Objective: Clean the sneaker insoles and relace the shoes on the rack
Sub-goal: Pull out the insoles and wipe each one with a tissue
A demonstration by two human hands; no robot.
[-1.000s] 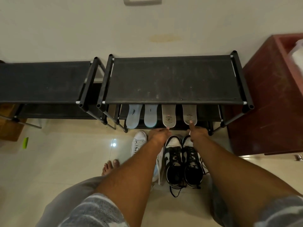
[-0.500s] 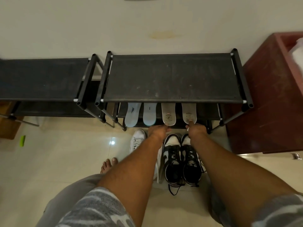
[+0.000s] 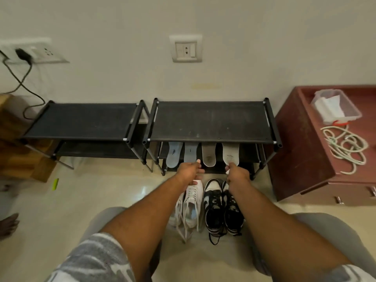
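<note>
Reaching into the rack point(image 3: 211, 121), the right hand point(image 3: 237, 175) pinches the near heel of the white insole point(image 3: 231, 152), its toe pointing at the wall point(image 3: 122, 68). The left hand point(image 3: 189, 170) curls at the heel of the grey-blue insole point(image 3: 190, 152); whether it grips is unclear.

4 insoles point(image 3: 174, 154), 4 sneakers point(image 3: 213, 208), 2 racks point(image 3: 211, 121)
</note>
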